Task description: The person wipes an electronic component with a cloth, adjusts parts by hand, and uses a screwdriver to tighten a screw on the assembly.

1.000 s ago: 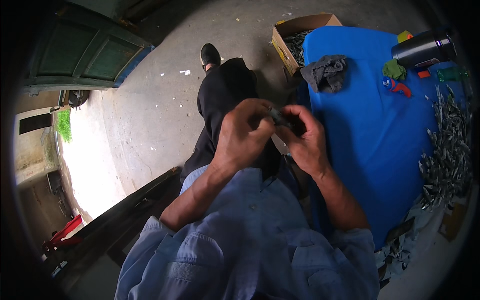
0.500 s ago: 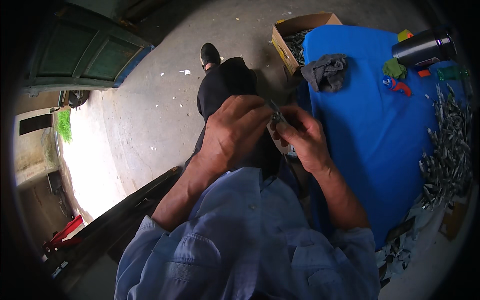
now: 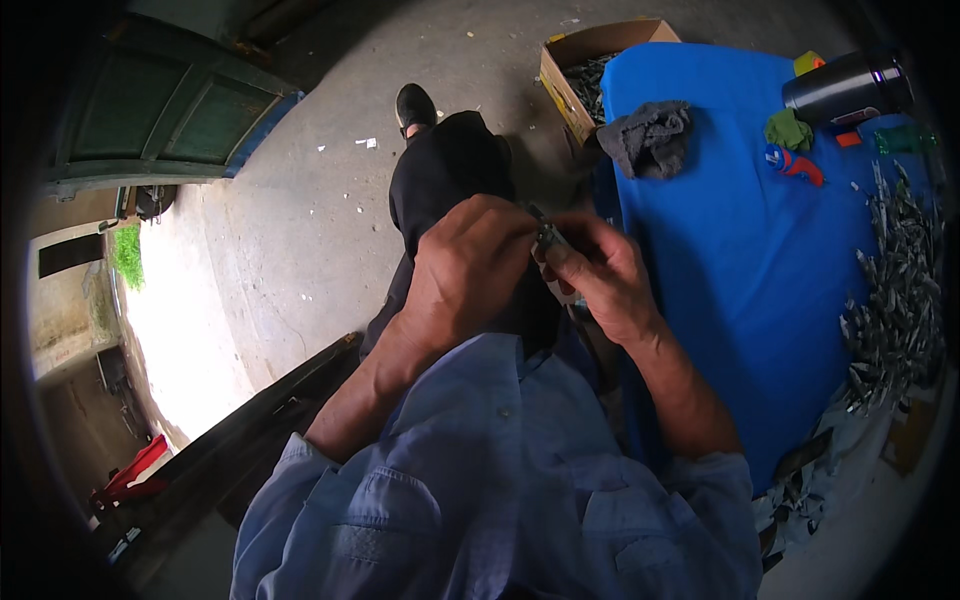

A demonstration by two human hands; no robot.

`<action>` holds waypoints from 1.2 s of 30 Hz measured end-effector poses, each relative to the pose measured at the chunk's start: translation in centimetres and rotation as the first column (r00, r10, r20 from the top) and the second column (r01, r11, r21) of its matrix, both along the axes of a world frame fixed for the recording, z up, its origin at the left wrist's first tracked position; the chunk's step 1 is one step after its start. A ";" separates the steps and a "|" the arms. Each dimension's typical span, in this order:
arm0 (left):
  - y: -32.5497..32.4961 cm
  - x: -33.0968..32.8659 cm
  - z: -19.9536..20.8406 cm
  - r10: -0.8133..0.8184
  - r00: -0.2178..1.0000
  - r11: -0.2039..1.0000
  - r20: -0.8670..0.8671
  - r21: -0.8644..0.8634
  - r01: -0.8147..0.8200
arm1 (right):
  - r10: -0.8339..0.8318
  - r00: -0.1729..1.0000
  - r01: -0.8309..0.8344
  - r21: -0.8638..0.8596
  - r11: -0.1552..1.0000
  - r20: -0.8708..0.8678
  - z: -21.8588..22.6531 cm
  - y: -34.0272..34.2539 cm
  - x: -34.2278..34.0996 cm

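My left hand [image 3: 472, 262] and my right hand [image 3: 605, 278] meet over my lap, fingers bent and pinched together. Between their fingertips is a small, narrow, silvery-grey metal piece [image 3: 545, 236]. Fingers cover most of it, so its exact kind is unclear. My right thumb presses along its near side, while the left fingers grip it from the other side. A heap of slim grey metallic pieces [image 3: 890, 290] lies at the right edge of the blue-covered table [image 3: 740, 270].
On the table are a dark grey cloth [image 3: 648, 138], a black cylindrical flask [image 3: 850, 92], a crumpled green cloth [image 3: 788, 132] and a red-and-blue object [image 3: 795, 165]. Behind it, an open cardboard box [image 3: 562, 85] holds similar grey pieces. A green door [image 3: 170, 110] stands at far left.
Both hands stay together over my lap with only slight finger movement around the metal piece. The view has shifted a little; nothing else has visibly moved.
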State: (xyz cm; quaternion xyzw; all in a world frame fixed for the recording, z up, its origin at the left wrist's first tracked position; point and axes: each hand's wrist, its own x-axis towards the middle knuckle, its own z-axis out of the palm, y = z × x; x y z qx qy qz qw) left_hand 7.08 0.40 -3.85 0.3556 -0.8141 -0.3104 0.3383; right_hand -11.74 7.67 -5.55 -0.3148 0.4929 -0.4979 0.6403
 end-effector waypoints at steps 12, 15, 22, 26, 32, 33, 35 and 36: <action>0.9 0.5 0.9 0.005 0.997 0.963 -0.071 0.268 0.014 | 0.044 0.999 -0.044 -0.056 0.997 -0.002 -0.5 0.2 -0.4; 1.0 0.6 0.9 0.005 0.997 0.963 -0.074 0.269 0.016 | 0.044 0.999 -0.043 -0.069 0.997 0.008 -0.4 0.2 -0.2; 2.2 0.3 0.1 -0.002 0.997 0.995 -0.077 0.099 0.009 | 0.011 0.998 -0.017 -0.105 0.994 -0.062 -0.5 0.5 0.2; 3.7 -0.5 0.6 0.069 0.997 0.995 -0.044 0.072 -0.066 | -0.011 0.986 -0.013 -0.140 0.990 -0.169 -0.6 0.4 0.2; 1.2 1.4 1.1 0.017 0.999 1.000 0.042 -0.012 -0.017 | 0.064 0.987 -0.078 -0.090 0.993 -0.148 0.0 0.2 0.0; 0.7 1.7 1.3 -0.018 0.997 0.998 0.071 -0.054 0.021 | 0.063 0.992 -0.071 -0.067 0.995 -0.114 0.1 0.2 0.0; -0.1 2.1 1.5 -0.083 0.988 0.986 0.133 -0.135 0.101 | 0.058 0.997 -0.059 -0.021 0.998 -0.043 0.2 0.2 -0.1; -0.1 2.2 1.8 -0.086 0.980 0.982 0.181 -0.152 0.114 | 0.066 0.997 -0.067 -0.021 0.998 -0.049 0.1 0.2 -0.1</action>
